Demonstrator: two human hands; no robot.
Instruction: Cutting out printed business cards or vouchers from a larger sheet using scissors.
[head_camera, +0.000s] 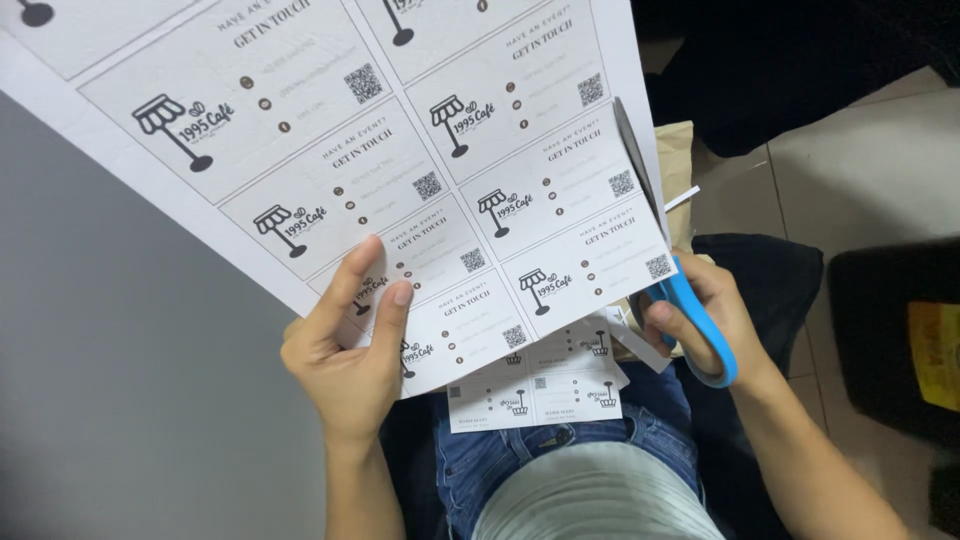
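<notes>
Printed card sheet (380, 150) is pinched taut by left hand (350, 350) fingers so the blue-handled scissors (665, 260), gripped in right hand (710, 320), run along its right margin.

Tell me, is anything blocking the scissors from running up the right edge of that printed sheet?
Nothing visible. The scissors in the right hand lie along the sheet edge; the left hand grips the bottom, well aside.

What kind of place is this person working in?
Probably an informal indoor spot, a home or small office rather than a print shop. The person sits over a tiled floor, cutting a printed card sheet with blue-handled scissors; cut cards lie in the lap.
</notes>
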